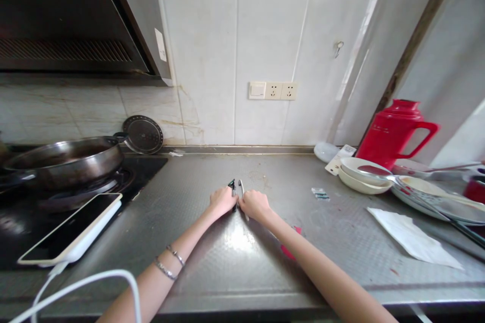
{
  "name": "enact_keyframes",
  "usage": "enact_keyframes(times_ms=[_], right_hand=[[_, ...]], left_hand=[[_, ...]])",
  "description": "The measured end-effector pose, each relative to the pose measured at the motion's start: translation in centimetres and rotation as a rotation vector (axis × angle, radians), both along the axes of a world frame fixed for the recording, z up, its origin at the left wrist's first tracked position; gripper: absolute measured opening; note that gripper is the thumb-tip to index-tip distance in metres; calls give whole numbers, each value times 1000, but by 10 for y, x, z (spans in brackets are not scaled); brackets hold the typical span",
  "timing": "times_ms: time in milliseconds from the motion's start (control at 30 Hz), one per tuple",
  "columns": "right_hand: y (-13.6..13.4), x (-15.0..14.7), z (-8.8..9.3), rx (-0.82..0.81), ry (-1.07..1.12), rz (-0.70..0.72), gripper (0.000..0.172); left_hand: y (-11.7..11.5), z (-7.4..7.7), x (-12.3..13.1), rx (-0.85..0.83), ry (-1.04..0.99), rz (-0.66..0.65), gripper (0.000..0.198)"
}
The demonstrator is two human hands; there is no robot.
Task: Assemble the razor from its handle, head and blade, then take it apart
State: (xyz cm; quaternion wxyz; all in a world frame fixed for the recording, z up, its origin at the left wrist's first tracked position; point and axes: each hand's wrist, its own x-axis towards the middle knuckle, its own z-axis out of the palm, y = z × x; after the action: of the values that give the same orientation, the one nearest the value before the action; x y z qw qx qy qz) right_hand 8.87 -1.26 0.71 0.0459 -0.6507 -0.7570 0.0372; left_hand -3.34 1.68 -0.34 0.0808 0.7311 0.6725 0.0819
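Note:
Near the middle of the steel countertop [193, 181], my two fists are close together. My left hand [224, 200] is closed around a slim dark razor-like thing [232, 182], whose short crosswise head pokes out above the fingers. In my right hand [254, 204] is a slim white toothbrush-like stick [241, 186] with a dark patch near its upper tip; its lower end shows below the fist. Both things stand side by side with a narrow gap at their tops. Fingers hide most of their length. Red scraps [288, 251] lie under my right forearm.
At left, a pan [68, 164] sits on the black stove, with a phone [71, 229] and white cable [87, 277] in front. To the right are a small clear packet [320, 194], a napkin [411, 237], stacked bowls [364, 181], plates with utensils and a red thermos [394, 133].

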Motion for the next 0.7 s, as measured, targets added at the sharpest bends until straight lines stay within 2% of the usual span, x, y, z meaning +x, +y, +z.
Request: enact_keyframes(times_ms=[200,300,400,467,600,700], right_hand=[[-3,5,1,-1,16,5,44],[-2,26,2,17,55,-27,41],[3,72,3,89,149,-70,32],[9,115,2,220,238,-64,28],[17,207,-6,353,328,-43,32],[15,259,-13,340,319,-103,40]], left_hand=[[-1,-1,-1,2,4,-11,37],[2,-2,-3,18,-18,-13,41],[5,-2,-6,41,-43,-8,39],[8,-2,-9,67,-52,22,35],[13,0,-16,83,-57,80,30],[18,-2,-21,81,-59,91,29]])
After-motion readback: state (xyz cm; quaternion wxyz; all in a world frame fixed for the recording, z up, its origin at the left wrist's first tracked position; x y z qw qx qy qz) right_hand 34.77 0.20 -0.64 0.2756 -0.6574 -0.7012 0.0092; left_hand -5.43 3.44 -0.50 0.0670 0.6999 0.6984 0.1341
